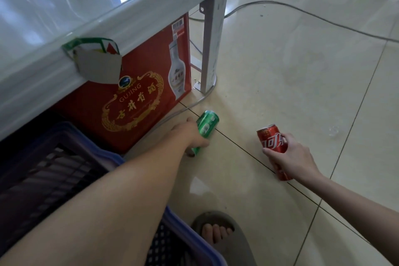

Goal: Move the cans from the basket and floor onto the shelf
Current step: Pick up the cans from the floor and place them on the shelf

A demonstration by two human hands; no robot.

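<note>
A pale tiled floor [280, 71] is filling most of the view, with a grey cable [302, 9] trailing across its far part. A white metal shelf [103, 26] is slanting across the far left, its post [212, 34] standing on the tiles. Under the shelf a red liquor carton [138, 97] is sitting on the floor, with a torn piece of cardboard [98, 65] hanging from the shelf edge in front of it. At the near left a blue plastic basket [71, 136] is lying partly beneath the person's left forearm; what is inside it cannot be told from its dark interior.

The left hand [191, 136] is reaching out over the floor just right of the carton, its fingers wrapping around a green can [206, 126] that is tilting with its top away; whether the can is touching the tiles cannot be told. The right hand [290, 155] is curling its fingers around a red cola can [272, 138], held at a slant well right of the green one. Another red can [282, 175] is showing below that hand, close to the tiles. At the near edge, a foot in a dark sandal [218, 233] is resting on the floor beside the basket.
</note>
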